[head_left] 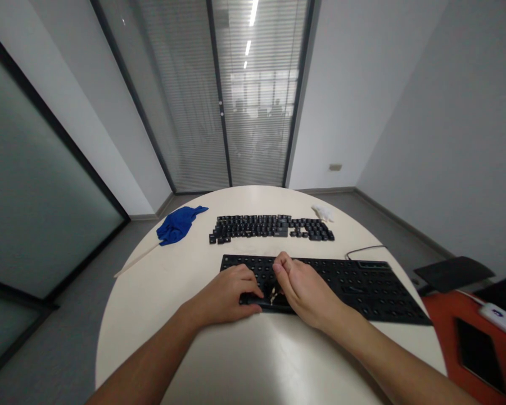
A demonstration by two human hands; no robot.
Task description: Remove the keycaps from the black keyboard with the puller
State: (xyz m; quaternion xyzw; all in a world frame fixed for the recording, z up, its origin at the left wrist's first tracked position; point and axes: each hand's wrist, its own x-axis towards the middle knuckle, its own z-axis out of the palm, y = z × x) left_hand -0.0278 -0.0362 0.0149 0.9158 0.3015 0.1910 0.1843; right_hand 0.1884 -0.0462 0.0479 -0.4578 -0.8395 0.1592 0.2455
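Note:
A black keyboard base (362, 287), stripped of its keycaps, lies across the round table in front of me. My left hand (231, 289) is closed on its front edge, thumb along the near side and fingers on top. Above the base's near left part, my right hand (301, 287) is balled into a fist. Out of its underside sticks a small gold-coloured metal tool (274, 292), its tip down at the base. The fist hides most of this tool, so its exact kind does not show. Behind the base, loose black keycaps (253, 225) are laid out in keyboard order.
On the left of the round table (160, 315) a blue cloth (177, 225) lies by a thin pale stick (137, 260). A crumpled white tissue (322, 212) rests at the back right. The keyboard's cable (365, 248) runs off the right edge. Beside the table stands an orange chair (442, 320) with a dark phone (480, 353).

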